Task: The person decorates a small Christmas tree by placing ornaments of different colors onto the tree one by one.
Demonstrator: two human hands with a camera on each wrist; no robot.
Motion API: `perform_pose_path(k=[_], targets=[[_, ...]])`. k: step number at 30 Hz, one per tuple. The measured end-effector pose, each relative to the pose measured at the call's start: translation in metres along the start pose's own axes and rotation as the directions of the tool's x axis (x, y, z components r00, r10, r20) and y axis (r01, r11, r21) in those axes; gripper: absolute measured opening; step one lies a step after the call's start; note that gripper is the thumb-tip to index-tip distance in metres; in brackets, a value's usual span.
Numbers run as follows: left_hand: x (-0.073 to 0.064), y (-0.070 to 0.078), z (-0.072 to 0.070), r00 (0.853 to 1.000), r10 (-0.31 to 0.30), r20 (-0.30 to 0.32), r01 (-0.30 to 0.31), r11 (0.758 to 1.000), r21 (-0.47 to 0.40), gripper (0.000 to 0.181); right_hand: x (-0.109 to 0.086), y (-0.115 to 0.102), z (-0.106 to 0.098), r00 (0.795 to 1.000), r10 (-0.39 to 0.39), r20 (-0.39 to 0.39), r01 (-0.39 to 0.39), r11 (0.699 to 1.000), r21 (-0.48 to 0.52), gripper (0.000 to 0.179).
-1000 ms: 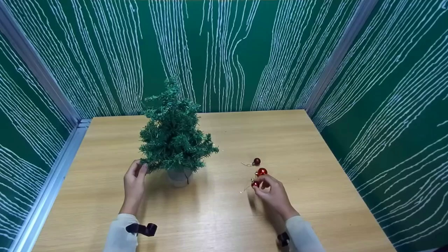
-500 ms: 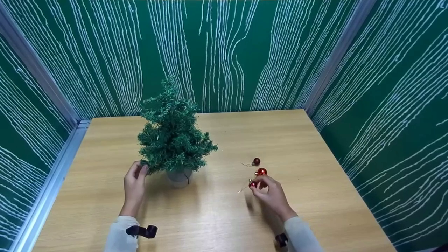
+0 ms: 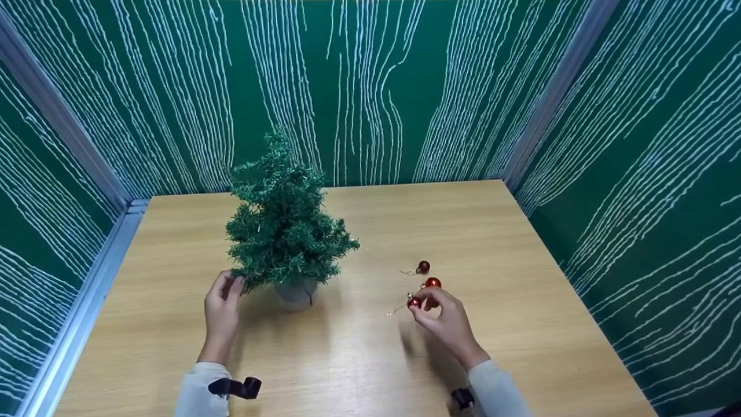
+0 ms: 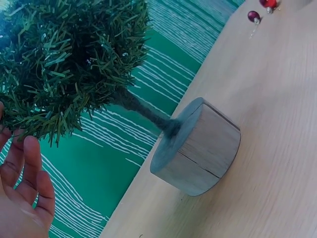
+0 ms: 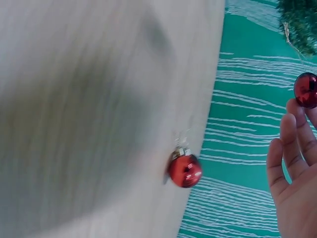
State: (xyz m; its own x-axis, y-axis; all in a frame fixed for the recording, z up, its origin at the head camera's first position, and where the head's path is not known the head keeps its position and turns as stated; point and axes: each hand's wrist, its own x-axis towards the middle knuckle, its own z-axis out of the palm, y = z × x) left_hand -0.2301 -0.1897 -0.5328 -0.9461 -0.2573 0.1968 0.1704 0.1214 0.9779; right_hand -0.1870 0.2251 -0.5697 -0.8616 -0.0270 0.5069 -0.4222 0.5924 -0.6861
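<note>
right hand (image 3: 451, 327): nearly closed, pinching small red bauble (image 3: 414, 302) at its tips | left hand (image 3: 223, 310): nearly closed, pinching tree (image 3: 283, 231) just ahead-right | second bauble (image 3: 433, 283) just beyond right hand | held bauble: likely light, slick, perhaps brittle; grip sides gently

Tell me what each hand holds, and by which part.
The right hand pinches a small red bauble by its round body. The left hand pinches the tree by a lower outer branch.
</note>
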Motion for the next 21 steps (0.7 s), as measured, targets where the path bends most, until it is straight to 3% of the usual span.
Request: perform_pose_path(k=[8, 16, 21], targets=[[-0.002, 0.001, -0.001, 1.000, -0.022, 0.016, 0.021, 1.000, 0.007, 0.018, 0.008, -0.014, 0.001, 0.998, -0.029, -0.052, 0.032, 0.998, 0.045, 0.026], [-0.007, 0.002, 0.003, 1.000, -0.002, 0.007, 0.002, 1.000, -0.004, 0.019, 0.009, -0.022, 0.004, 0.997, 0.007, -0.082, -0.001, 0.997, 0.071, 0.026], [-0.010, 0.003, 0.004, 1.000, -0.001, 0.004, 0.001, 1.000, -0.011, 0.020, 0.011, -0.042, 0.002, 0.995, 0.034, -0.090, -0.026, 0.996, 0.087, 0.022]])
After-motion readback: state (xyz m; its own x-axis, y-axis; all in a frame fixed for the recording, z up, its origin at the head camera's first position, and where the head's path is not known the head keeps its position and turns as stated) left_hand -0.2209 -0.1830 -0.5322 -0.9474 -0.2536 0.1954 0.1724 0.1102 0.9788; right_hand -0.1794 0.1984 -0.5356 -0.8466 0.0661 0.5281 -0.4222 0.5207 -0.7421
